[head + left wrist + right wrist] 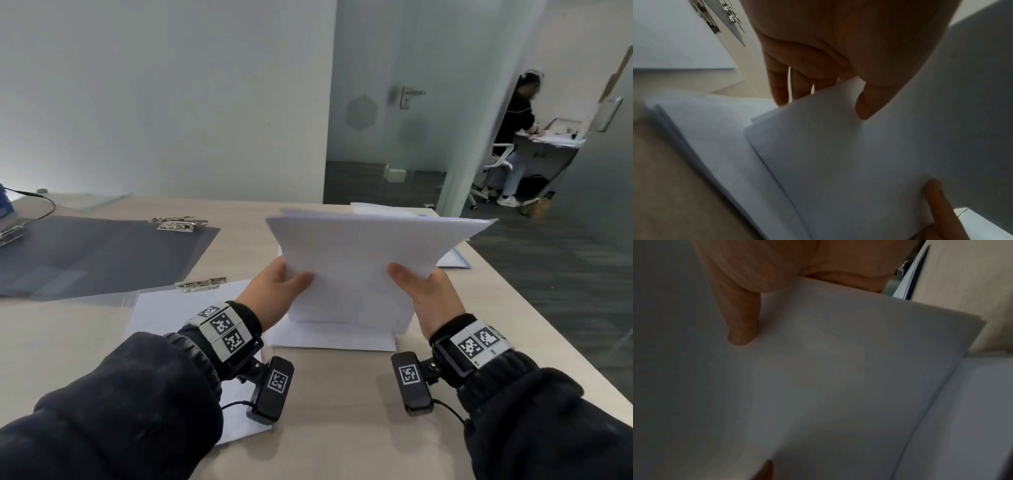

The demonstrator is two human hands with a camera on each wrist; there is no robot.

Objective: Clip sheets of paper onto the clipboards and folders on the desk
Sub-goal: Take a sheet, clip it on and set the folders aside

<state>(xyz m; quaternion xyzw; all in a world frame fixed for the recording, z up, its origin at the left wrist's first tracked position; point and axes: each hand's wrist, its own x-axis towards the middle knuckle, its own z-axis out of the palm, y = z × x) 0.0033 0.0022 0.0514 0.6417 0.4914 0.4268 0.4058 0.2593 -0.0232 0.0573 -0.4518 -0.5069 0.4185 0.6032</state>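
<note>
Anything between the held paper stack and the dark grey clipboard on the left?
Nothing visible. Both the left hand and right hand hold the white paper stack above the desk; the dark grey clipboard lies uncovered, its metal clip closed.

The left hand pinches a sheaf of white paper, thumb on the near face and fingers behind it. Another thumb presses its lower right. Under the sheaf a paper stack lies on the tabletop. Two metal clips show top left
</note>
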